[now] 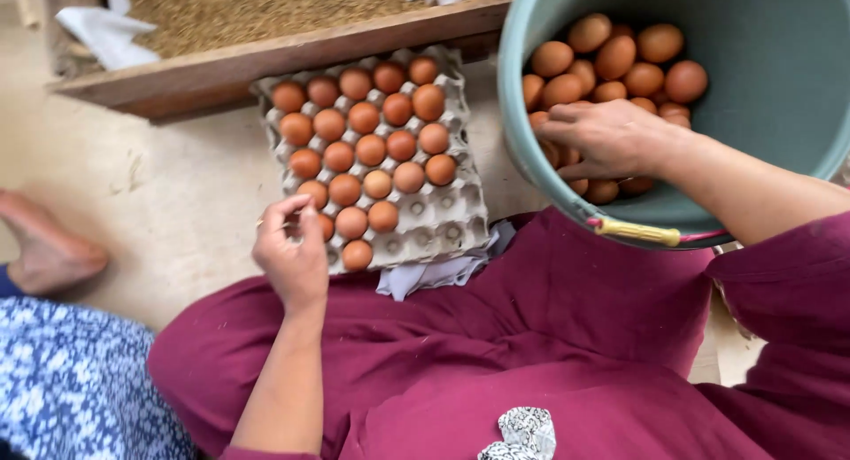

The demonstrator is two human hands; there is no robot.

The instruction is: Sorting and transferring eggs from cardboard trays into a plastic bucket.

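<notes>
The person sits on the floor (pixel 177 185) with a grey pulp egg tray (pixel 443 221) lying flat just ahead of the knees and a green bucket (pixel 753 88) tilted toward the lap on the right. The left hand (pixel 292 252) rests at the tray's near left corner, its fingers (pixel 285 214) drawn narrow and curled over a brown egg (pixel 324 226) in the front row; whether they actually pinch it or only touch it cannot be told, since the hand hides most of the shell. The right hand (pixel 611 137) is sunk among the loose eggs (pixel 620 57) heaped inside the bucket, fingers bent down into the pile, and what they enclose is hidden from view. The eggs look light, smooth and rigid but brittle, so they would likely crack under a squeeze or a knock against a neighbour; a gentle grip around the widest part, with the fingertips spread on opposite sides, seems the safest hold. The tray is mostly filled, with empty cups left along its near right side. It looks soft and flexible, likely to sag if lifted by one edge. A wooden trough (pixel 292 48) of husks lies beyond the tray, and another person's bare foot (pixel 49 247) shows at the left.
</notes>
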